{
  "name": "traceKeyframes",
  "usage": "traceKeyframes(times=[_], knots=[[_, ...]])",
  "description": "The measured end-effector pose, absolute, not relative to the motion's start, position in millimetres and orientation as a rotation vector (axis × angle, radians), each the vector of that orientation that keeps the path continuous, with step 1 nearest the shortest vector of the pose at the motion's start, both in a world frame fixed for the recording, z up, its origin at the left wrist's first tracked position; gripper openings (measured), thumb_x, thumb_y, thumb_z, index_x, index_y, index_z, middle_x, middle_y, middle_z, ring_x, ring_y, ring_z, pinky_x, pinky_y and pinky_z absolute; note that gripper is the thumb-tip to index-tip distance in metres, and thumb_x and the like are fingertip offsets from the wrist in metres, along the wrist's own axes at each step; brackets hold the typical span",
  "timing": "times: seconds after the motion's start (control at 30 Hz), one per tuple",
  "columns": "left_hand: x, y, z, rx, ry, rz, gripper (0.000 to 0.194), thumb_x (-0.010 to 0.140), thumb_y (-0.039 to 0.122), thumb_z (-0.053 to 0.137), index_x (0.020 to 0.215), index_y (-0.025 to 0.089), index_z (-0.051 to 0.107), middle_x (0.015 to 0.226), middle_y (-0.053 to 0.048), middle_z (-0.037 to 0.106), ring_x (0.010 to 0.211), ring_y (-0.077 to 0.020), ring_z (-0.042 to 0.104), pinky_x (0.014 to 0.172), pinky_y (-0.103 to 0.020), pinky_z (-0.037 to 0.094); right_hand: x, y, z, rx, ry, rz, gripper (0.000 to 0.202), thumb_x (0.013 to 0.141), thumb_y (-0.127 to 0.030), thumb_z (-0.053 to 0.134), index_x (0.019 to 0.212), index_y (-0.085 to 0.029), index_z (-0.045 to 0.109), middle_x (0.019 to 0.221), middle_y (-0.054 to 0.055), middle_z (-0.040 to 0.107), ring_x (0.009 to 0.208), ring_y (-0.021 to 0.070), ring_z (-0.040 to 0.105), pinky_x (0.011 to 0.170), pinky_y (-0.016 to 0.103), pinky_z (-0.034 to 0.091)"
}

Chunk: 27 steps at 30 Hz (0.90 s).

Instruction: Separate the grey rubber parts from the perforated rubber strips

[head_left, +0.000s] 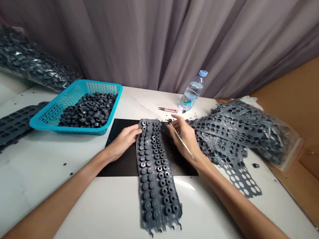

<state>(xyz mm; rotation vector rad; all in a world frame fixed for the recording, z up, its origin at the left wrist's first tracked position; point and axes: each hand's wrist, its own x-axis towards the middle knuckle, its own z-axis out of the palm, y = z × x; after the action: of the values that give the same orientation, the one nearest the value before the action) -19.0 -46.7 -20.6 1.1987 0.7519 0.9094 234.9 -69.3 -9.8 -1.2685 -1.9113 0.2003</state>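
A long dark grey moulded rubber sheet (151,151) with rows of round ring-shaped parts lies lengthwise in front of me, its far half over a black mat (118,158). My left hand (127,138) grips the sheet's left edge near the far end, thumb on top. To the right of that end, my right hand (186,135) is closed around a thin pale stick-like tool (183,143). Its tip is too small to make out, among small dark bits at the fingertips. Thin tabs hang off the sheet's near end.
A blue basket (34,121) of loose black rubber parts stands left, before a filled plastic bag (22,58). Perforated sheets (227,134) and another bag (280,144) lie right. A water bottle (192,92) and pink-handled snips (168,110) are behind; a rubber strip (2,129) lies far left.
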Motion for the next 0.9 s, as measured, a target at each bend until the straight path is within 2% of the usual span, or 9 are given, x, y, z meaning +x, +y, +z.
traceKeyframes(times=[0.07, 0.17, 0.33, 0.5, 0.9], knots=[[-19, -47, -20, 1.191, 0.743, 0.911, 0.034, 0.096, 0.035, 0.066, 0.122, 0.016, 0.076, 0.126, -0.012, 0.076, 0.12, -0.0301, 0.066, 0.11, -0.044, 0.044, 223, -75, -12, -1.145, -1.926, 0.352, 0.023, 0.108, -0.038, 0.056, 0.127, -0.024, 0.059, 0.101, 0.005, 0.071, 0.086, 0.0209, 0.069, 0.084, 0.037, 0.059], [-19, -48, -18, 1.184, 0.735, 0.911, 0.033, 0.094, 0.033, 0.067, 0.122, 0.016, 0.076, 0.127, -0.011, 0.076, 0.12, -0.03, 0.066, 0.109, -0.044, 0.043, 207, -81, -14, -1.064, -1.996, 0.402, 0.017, 0.108, -0.039, 0.06, 0.117, -0.025, 0.063, 0.104, 0.005, 0.073, 0.09, 0.0201, 0.071, 0.085, 0.034, 0.059], [-19, -49, -14, 1.185, 0.742, 0.902, 0.038, 0.092, 0.034, 0.071, 0.126, 0.017, 0.075, 0.125, -0.011, 0.077, 0.122, -0.0316, 0.066, 0.108, -0.045, 0.045, 201, -83, -15, -1.06, -2.111, 0.329, 0.018, 0.109, -0.038, 0.057, 0.12, -0.025, 0.062, 0.113, 0.007, 0.073, 0.101, 0.0223, 0.071, 0.091, 0.035, 0.058], [-19, -50, -11, 1.191, 0.764, 0.894, 0.042, 0.092, 0.037, 0.073, 0.128, 0.017, 0.074, 0.122, -0.011, 0.078, 0.124, -0.0317, 0.065, 0.108, -0.044, 0.045, 202, -82, -14, -1.027, -2.162, 0.268, 0.017, 0.11, -0.037, 0.056, 0.119, -0.024, 0.062, 0.111, 0.008, 0.073, 0.101, 0.0221, 0.07, 0.091, 0.035, 0.057], [-17, -50, -11, 1.191, 0.774, 0.894, 0.038, 0.092, 0.034, 0.072, 0.125, 0.016, 0.075, 0.129, -0.012, 0.075, 0.124, -0.0314, 0.065, 0.109, -0.044, 0.046, 198, -83, -10, -1.042, -2.181, 0.224, 0.018, 0.111, -0.036, 0.051, 0.118, -0.023, 0.061, 0.11, 0.008, 0.073, 0.1, 0.0219, 0.07, 0.09, 0.035, 0.058]])
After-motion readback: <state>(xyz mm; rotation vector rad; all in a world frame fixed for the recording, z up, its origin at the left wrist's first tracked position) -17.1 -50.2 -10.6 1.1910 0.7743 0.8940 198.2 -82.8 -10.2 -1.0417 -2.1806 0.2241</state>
